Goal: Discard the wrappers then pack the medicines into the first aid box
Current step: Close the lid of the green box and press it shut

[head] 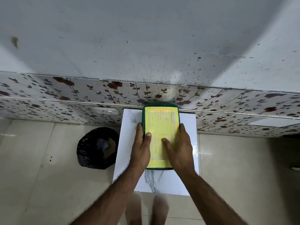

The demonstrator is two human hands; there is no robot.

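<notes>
A green first aid box [160,106] with its lid down is seen lying on a small white marble-patterned table [165,182], its far end close to the flower-patterned wall panel [81,93]. The lid is covered by a yellow label [160,124] printed with orange text, too blurred to be read.

The box is gripped from both sides. The left hand [140,148] is laid along the left edge of the box, with the fingers [139,129] extended and held together down that side, while the thumb [148,135] is pressed flat on the yellow label. The right hand [180,151] is placed on the right edge in the same way: its fingers are kept together and stretched along the side of the box, and its thumb [165,141] is rested on the label nearer the middle. Neither hand is curled round anything else; the box alone is clasped between the two. Both forearms are stretched forward over the near edge of the table.

No loose medicines or wrappers can be made out on the table. On the tiled floor [48,184] just left of the table, a bin lined with a black plastic bag [97,148] is seen, with something pale lying inside it that cannot be identified. A white switch plate [106,111] is visible on the wall panel to the left of the box.
</notes>
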